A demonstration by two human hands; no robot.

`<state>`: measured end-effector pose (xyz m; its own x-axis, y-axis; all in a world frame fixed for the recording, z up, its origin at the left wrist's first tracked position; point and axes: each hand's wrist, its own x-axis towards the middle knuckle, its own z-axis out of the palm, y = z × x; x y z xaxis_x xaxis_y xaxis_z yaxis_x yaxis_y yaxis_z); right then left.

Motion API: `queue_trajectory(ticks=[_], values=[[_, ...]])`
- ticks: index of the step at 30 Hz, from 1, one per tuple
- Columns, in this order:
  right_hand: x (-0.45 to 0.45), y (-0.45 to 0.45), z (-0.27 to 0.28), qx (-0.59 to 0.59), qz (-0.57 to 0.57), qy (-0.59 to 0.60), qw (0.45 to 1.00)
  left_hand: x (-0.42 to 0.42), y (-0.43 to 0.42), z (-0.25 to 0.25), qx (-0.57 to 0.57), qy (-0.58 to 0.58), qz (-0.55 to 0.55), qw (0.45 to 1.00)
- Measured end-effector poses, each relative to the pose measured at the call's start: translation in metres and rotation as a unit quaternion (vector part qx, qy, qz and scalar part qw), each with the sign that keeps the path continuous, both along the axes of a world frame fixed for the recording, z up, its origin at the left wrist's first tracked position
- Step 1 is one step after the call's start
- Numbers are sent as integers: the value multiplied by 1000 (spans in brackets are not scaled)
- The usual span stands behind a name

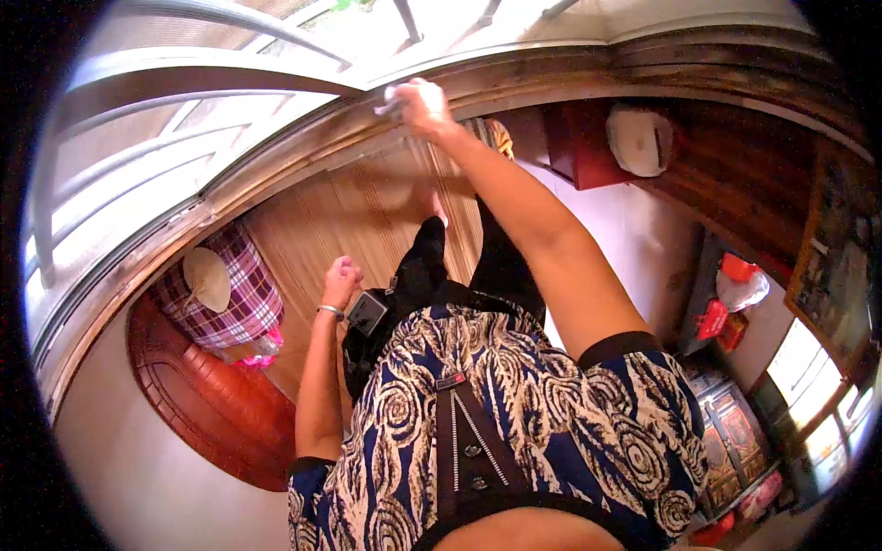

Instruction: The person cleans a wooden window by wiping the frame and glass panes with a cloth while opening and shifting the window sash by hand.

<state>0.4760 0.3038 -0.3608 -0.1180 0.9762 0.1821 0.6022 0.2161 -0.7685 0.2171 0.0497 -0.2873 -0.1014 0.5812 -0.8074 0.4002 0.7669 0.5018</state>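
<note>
My right hand (426, 110) reaches far forward to the window frame (354, 96), its fingers closed around a crumpled whitish cloth (390, 103). The cloth is at the frame's wooden edge, close to the bright panes; whether it presses on the wood I cannot tell. My left hand (341, 282) hangs beside my waist with its fingers curled in and nothing visible in them. A bracelet (331, 310) circles that wrist. Close by, a small grey-faced box (367, 313) is fixed at my hip.
A barred window sash (165, 138) stands at the left. Below it are a brown leather seat (207, 390) and a plaid cloth (243, 285) with a straw-coloured hat (208, 279). Dark wooden furniture (735, 174) with a pale seat-like item (636, 140) lines the right. The floor (340, 207) is wood-patterned.
</note>
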Motion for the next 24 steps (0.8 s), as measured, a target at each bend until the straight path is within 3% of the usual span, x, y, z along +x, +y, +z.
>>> queue_trajectory(ticks=[1, 2, 3, 4, 5, 7, 10, 11, 14, 24], values=[[53, 1, 9, 73, -29, 32, 996, -1, -4, -9, 0, -4, 3, 1000], [81, -1, 7, 68, -111, -131, 983, -9, -9, -20, 19, -9, -24, 999], [89, 1, -11, 78, -125, -141, 979, -13, -9, -27, 40, -13, -53, 998], [154, 2, -9, 45, -260, -56, 963, -12, -8, -24, 36, -11, -54, 998], [196, 4, -16, -25, -235, -174, 956, -4, 0, -19, 1, -5, -32, 999], [236, 8, -18, -29, -297, -218, 929, -1, 7, -19, -36, 0, -9, 999], [232, 12, -24, -81, -259, -294, 917, -12, -2, -26, -2, 2, -35, 999], [219, 8, -31, -49, -280, -324, 902, -15, -4, -30, -5, -5, -4, 1000], [173, 6, -44, -102, -343, -222, 907, -21, -5, -28, -14, -7, 13, 1000], [64, -16, -6, -79, -273, -185, 941, -11, -12, -26, -24, -28, 13, 999]])
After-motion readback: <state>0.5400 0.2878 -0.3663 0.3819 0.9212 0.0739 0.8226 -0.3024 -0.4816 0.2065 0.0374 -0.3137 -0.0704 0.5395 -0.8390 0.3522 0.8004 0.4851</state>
